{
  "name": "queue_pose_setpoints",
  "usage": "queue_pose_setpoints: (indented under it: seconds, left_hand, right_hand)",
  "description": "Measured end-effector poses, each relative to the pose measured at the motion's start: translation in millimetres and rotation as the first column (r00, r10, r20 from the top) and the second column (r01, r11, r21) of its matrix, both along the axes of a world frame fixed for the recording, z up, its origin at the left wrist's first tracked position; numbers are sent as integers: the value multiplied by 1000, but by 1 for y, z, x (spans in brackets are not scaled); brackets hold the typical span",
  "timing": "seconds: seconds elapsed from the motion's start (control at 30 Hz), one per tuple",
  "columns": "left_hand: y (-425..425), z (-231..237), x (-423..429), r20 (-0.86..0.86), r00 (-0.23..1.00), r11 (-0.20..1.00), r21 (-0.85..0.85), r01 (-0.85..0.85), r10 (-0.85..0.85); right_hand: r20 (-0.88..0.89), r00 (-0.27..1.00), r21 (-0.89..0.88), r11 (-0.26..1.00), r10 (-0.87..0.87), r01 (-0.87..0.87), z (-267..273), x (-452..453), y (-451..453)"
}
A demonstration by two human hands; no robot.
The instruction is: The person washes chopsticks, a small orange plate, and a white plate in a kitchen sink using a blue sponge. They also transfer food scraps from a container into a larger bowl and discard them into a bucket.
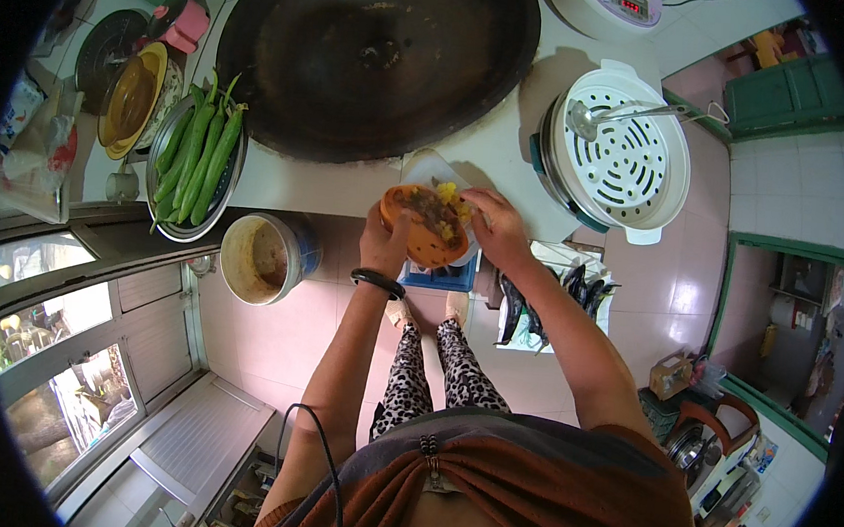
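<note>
My left hand [384, 243], with a dark bangle at the wrist, grips the near left side of an orange dish [434, 246]. Dark, leafy-looking bits cling to the dish's inside, which is tilted. Soft yellow pieces [449, 193], possibly flowers, lie at its far right side. Beside these pieces are the bent fingers of my right hand [498, 228]; whether they pinch any is unclear. A white board or tray [428, 168] shows partly behind the dish at the counter's front edge. Below it, a blue container [457, 279] is mostly hidden.
A large dark wok [384, 58] is set into the counter [304, 184]. Long green gourds [200, 156] fill a metal tray at left, above a bucket [255, 259]. A white steamer basket [626, 182] holds a ladle [584, 121]. Dark eggplants [512, 305] lie on the floor at right.
</note>
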State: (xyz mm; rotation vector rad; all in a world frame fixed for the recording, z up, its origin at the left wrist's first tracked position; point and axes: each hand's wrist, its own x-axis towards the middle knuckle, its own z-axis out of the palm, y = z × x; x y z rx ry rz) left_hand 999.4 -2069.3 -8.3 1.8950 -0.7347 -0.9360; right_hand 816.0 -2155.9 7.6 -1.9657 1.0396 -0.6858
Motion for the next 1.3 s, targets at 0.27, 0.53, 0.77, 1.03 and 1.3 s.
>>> queue_pose_setpoints:
  seconds: [0.27,0.53,0.77,1.03,1.3]
  left_hand:
    - [-7,-18,-1,5,1000,999,-47,-18,19]
    - [-16,15,-9,-177,983,999,-1,-48,47]
    - [17,-29,-11,-87,984,974,-148,-170,159]
    - [21,-41,-43,-663,729,966,-30,-256,172]
    - [9,-48,-42,-596,782,975,5,-223,183]
  right_hand:
    - [-105,989,-77,993,-102,94,44,16,77]
    - [172,958,209,959,-230,192,7,26,84]
    - [371,886,510,858,-277,55,-7,6,68]
    - [400,860,621,784,-316,-1,1,-2,55]
    - [452,787,757,647,-420,-89,-11,-16,41]
